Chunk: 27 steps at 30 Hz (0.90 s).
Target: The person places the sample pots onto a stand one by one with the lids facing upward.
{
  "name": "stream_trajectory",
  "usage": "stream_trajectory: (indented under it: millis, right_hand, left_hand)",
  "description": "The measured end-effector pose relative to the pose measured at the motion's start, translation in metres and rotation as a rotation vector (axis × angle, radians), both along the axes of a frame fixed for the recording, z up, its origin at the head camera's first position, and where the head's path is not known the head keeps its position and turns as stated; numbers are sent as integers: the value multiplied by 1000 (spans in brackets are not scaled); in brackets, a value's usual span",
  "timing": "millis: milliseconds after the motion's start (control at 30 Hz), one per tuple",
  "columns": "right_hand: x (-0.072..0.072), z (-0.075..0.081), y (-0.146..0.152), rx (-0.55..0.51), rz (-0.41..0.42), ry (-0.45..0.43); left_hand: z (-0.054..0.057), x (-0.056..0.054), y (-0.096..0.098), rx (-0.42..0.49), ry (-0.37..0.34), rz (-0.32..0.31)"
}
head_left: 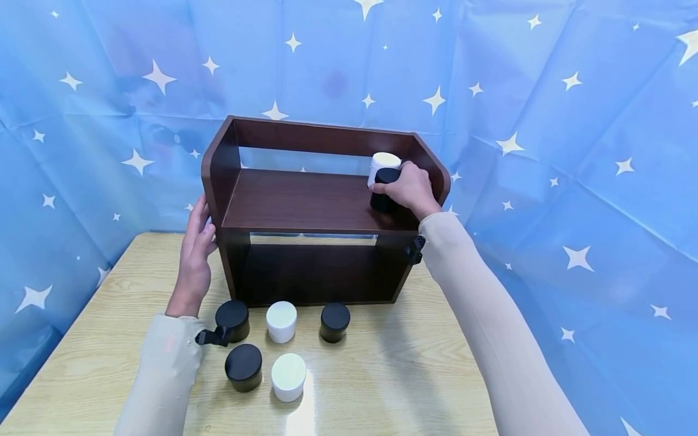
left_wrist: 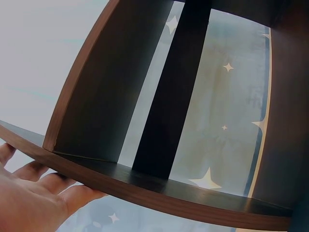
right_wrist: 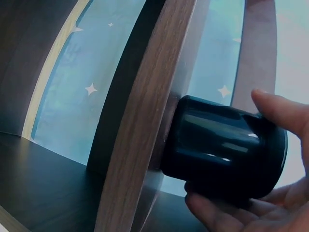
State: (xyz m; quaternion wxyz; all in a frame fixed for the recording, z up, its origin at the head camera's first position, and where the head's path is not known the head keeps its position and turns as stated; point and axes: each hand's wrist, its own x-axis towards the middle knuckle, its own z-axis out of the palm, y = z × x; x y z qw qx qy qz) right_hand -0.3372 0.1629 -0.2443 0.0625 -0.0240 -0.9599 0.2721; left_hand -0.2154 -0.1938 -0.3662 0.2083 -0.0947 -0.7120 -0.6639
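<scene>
A dark brown two-tier wooden shelf (head_left: 294,197) stands on the table. My right hand (head_left: 411,189) grips a black lidded jar (right_wrist: 222,145) by its lid end, thumb on one side and fingers on the other. The jar is upright at the right end of the upper board, its base at or very near the wood. Just behind it stands a white jar (head_left: 384,160). Part of another dark object shows behind my fingers, mostly hidden. With fingers extended, my left hand (head_left: 195,257) rests against the outer face of the shelf's left side panel (left_wrist: 145,193).
In front of the shelf, black jars (head_left: 335,321) (head_left: 243,366) (head_left: 232,320) and white jars (head_left: 282,321) (head_left: 289,376) stand on the light wood table (head_left: 382,387). A blue star-patterned cloth (head_left: 338,66) hangs behind and at the sides.
</scene>
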Motion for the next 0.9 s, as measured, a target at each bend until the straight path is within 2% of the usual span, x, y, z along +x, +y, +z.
stream_trajectory:
  millis: [467, 900]
  right_hand:
    - [6, 12, -3, -2, 3, 45]
    - [24, 43, -5, 22, 49, 78]
  left_hand:
    - [-1, 0, -1, -18, -3, 6]
    - [0, 0, -1, -12, 0, 1]
